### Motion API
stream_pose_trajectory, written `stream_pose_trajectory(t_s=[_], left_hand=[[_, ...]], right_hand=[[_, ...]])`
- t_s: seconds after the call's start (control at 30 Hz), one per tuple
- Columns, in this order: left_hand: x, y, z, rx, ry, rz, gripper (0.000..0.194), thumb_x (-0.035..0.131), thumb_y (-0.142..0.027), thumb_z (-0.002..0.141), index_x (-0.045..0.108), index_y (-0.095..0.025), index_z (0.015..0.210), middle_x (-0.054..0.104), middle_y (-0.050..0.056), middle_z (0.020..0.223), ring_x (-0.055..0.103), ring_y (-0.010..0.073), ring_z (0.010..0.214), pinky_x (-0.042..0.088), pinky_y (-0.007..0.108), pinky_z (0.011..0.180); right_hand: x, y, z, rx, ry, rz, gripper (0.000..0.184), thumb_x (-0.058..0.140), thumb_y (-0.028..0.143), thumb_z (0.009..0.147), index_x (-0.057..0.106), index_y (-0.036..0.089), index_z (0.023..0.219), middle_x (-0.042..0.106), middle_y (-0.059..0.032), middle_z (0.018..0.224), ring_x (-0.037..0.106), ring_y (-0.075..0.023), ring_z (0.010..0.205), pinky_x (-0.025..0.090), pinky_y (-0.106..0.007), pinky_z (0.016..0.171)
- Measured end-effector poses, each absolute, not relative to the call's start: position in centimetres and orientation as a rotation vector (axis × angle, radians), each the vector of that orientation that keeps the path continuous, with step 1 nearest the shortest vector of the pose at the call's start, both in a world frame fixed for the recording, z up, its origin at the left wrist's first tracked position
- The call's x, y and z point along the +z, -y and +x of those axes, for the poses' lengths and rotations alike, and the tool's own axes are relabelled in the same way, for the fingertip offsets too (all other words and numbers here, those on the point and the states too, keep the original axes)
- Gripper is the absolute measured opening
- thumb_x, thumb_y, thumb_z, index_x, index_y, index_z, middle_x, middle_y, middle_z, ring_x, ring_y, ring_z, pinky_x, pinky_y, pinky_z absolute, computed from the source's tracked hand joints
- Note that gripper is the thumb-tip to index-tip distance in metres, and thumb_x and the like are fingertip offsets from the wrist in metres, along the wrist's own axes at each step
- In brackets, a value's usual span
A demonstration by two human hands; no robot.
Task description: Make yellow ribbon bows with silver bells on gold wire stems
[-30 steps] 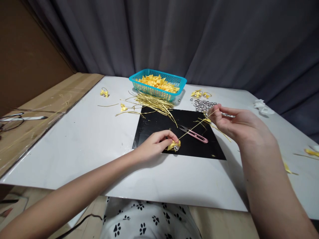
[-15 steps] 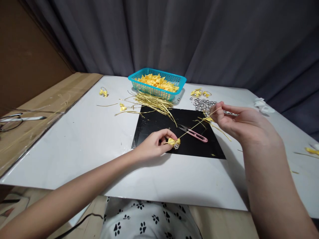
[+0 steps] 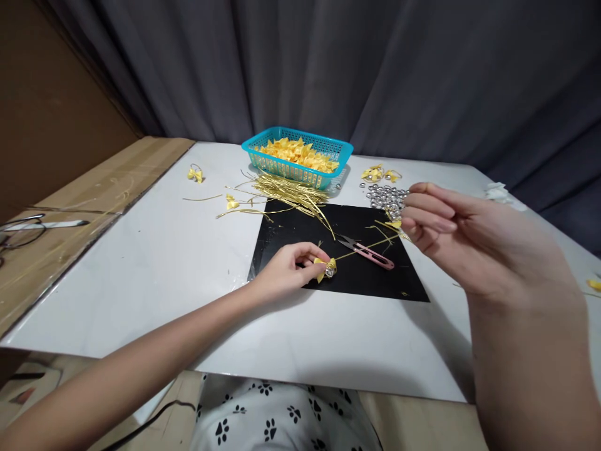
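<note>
Left hand [image 3: 287, 270] pinches yellow bow [image 3: 320, 275] over black mat [image 3: 291, 235] — right hand [image 3: 464, 241] curled, right of mat; grip unclear.

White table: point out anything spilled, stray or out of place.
Nothing looks plainly damaged. One silver bead sits beside the turquoise basket, apart from the bead pile, and a lone gold strand lies left of the splayed gold bundle; both look like strays, though perhaps just working clutter.

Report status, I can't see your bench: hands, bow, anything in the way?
Left hand pinching yellow bow with silver bead. Right hand raised, grip unclear. Pink snips lying beneath gold strand.
</note>
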State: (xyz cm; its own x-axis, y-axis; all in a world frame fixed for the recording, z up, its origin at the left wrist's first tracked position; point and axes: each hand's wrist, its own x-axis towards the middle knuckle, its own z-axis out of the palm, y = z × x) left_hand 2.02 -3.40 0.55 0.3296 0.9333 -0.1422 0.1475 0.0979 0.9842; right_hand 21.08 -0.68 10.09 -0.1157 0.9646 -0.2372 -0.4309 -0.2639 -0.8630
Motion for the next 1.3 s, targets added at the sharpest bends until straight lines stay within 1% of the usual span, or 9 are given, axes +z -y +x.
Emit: stream_pose_trajectory(t_s=[0.1,0.23,0.33,0.47,0.67,0.77,0.93,1.17,1.3], left_hand=[[0.5,3.4,2.1,0.809,-1.102,1.301,0.010,0.058,-0.021,0.079,0.058,-0.014,0.086,0.064,0.005,0.081,0.056,0.0118,0.070,0.040,0.025,0.062],[0.5,3.4,2.2,0.848,-1.114,1.304,0.012,0.060,-0.019,0.077,0.058,-0.013,0.088,0.063,0.004,0.080,0.056,0.0108,0.068,0.040,0.024,0.061],[0.5,3.4,2.3,0.852,-1.119,1.316,0.011,0.060,-0.018,0.078,0.058,-0.013,0.088,0.063,0.004,0.078,0.057,0.0111,0.068,0.040,0.024,0.062],[0.3,3.4,2.2,0.863,-1.133,1.367,0.010,0.059,-0.018,0.078,0.058,-0.014,0.087,0.065,0.005,0.081,0.058,0.0123,0.072,0.041,0.025,0.064],[-0.3,3.3,2.0,0.887,-1.226,1.507,0.014,0.058,-0.026,0.080,0.060,-0.015,0.088,0.067,0.007,0.087,0.060,0.0154,0.077,0.043,0.027,0.065],[-0.4,3.2,1.9,0.906,-1.225,1.536,0.015,0.058,-0.027,0.079,0.060,-0.015,0.088,0.067,0.008,0.087,0.060,0.0154,0.077,0.043,0.027,0.067],[-0.2,3.3,1.9,0.880,-1.238,1.537,0.016,0.057,-0.027,0.080,0.060,-0.014,0.089,0.067,0.008,0.087,0.058,0.0145,0.074,0.041,0.026,0.064],[0.2,3.5,2.0,0.843,-1.216,1.564,0.013,0.053,-0.022,0.081,0.062,-0.015,0.087,0.066,0.004,0.078,0.052,0.0113,0.064,0.036,0.023,0.057],[0.2,3.5,2.0,0.827,-1.207,1.620,0.014,0.050,-0.020,0.082,0.064,-0.016,0.082,0.062,0.000,0.071,0.043,0.0087,0.055,0.031,0.023,0.052]], right_hand=[[10.1,1.3,20.7,1.604,0.915,-1.057,0.033,0.036,0.008,0.089,0.042,0.017,0.058,0.025,0.0057,0.055,0.026,-0.0034,0.040,0.048,-0.014,0.043],[10.0,1.6,20.6,1.518,1.024,-1.083,0.016,0.045,0.004,0.079,0.055,0.016,0.076,0.033,0.0048,0.057,0.029,-0.0047,0.042,0.044,-0.015,0.040],[9.7,1.3,20.6,1.439,1.114,-1.090,0.015,0.048,0.008,0.079,0.060,0.015,0.084,0.048,0.0021,0.065,0.036,-0.0038,0.043,0.044,-0.014,0.042],[9.2,0.9,20.7,1.354,1.258,-1.109,0.013,0.053,0.014,0.080,0.066,0.014,0.080,0.062,-0.0024,0.085,0.046,-0.0020,0.049,0.047,-0.013,0.047],[9.4,1.0,20.8,1.285,1.262,-0.981,0.020,0.048,0.011,0.083,0.066,0.017,0.078,0.060,0.0011,0.069,0.048,-0.0020,0.046,0.049,-0.013,0.051],[9.6,1.2,20.6,1.230,1.269,-0.911,0.025,0.044,0.010,0.085,0.066,0.019,0.078,0.054,0.0031,0.062,0.046,-0.0022,0.046,0.051,-0.014,0.056],[9.3,1.0,20.7,1.248,1.266,-1.001,0.023,0.046,0.008,0.083,0.068,0.017,0.081,0.044,0.0041,0.059,0.039,-0.0022,0.045,0.052,-0.015,0.054],[8.7,0.3,21.0,1.241,1.300,-1.115,0.018,0.050,0.010,0.082,0.067,0.015,0.083,0.055,0.0014,0.062,0.050,-0.0031,0.050,0.047,-0.011,0.050],[8.6,0.2,20.9,1.198,1.304,-1.146,0.012,0.055,0.014,0.082,0.066,0.013,0.083,0.062,-0.0017,0.073,0.053,-0.0027,0.052,0.046,-0.012,0.052]])
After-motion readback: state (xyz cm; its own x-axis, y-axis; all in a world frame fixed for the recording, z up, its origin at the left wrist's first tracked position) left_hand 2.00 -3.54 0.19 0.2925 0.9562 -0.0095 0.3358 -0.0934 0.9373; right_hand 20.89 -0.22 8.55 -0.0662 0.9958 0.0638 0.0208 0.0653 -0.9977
